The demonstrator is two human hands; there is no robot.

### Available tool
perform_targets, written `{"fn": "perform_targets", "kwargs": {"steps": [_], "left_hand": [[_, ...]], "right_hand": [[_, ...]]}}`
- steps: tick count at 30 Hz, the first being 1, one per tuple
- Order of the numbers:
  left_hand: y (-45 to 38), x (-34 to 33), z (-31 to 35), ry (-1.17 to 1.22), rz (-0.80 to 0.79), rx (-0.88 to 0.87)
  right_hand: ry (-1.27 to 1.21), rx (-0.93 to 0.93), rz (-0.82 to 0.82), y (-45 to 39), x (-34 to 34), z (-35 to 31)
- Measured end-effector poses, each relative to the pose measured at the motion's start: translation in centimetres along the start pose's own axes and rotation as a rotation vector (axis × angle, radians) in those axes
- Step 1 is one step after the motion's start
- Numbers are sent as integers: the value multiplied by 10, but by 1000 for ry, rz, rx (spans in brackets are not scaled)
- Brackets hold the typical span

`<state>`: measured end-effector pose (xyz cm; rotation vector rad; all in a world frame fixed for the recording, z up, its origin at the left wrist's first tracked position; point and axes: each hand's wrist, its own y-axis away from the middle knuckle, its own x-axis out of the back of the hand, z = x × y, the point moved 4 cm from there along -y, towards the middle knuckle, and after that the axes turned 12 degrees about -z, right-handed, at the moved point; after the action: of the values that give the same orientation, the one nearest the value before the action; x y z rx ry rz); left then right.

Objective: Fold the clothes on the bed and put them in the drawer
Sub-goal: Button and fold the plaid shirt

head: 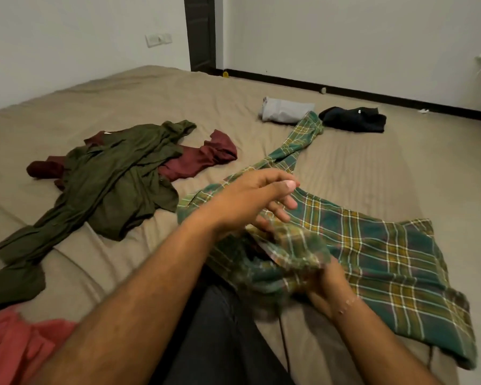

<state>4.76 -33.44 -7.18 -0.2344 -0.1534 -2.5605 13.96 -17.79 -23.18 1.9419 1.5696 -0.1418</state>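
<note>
Head view: right hand (321, 287) grips a bunched part of the green plaid shirt (378, 245) on the bed (372, 168); left hand (250, 201) hovers above, fingers loosely spread.

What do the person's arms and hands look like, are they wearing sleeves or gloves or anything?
No sleeves and no gloves show. Both forearms are bare right up to the frame edge. The left hand wears no ring, watch or bracelet that I can see. The right hand is blurred and partly behind plaid cloth, and no watch or band shows on its wrist. Dark trousers cover the lap below.
</note>
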Motion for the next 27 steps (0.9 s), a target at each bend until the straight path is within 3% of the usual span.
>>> {"fn": "perform_targets", "kwargs": {"steps": [2,4,5,7,10,13,15,16,19,21,23,25,27], "left_hand": [[-15,9,-27,-90,183,-36],[-25,30,-67,-316,312,69],[-29,32,-88,-444,254,155],[-28,28,-125,-595,-22,306],[-26,14,-144,-792,-313,409],[-47,14,-144,-893,-197,399],[-60,16,-146,-894,-82,403],[-63,17,-149,-912,-45,420],[-67,20,-159,-992,15,441],[-69,23,-160,-992,103,423],[-71,25,-156,-977,218,382],[-74,26,-155,-961,282,361],[-76,25,-158,-936,265,371]], "right_hand": [[-134,-33,66,27,37,6],[-91,-68,80,50,65,10],[-60,-83,85,60,78,13],[61,-118,47,79,88,12],[420,-126,-10,92,92,12],[856,-6,-23,86,87,14],[1077,214,139,80,86,-3],[1040,319,232,80,90,-15],[499,477,427,82,113,-32],[449,483,542,93,122,-27],[866,586,580,112,110,-22],[1397,679,301,117,78,-12],[1783,482,29,104,57,11]]}}
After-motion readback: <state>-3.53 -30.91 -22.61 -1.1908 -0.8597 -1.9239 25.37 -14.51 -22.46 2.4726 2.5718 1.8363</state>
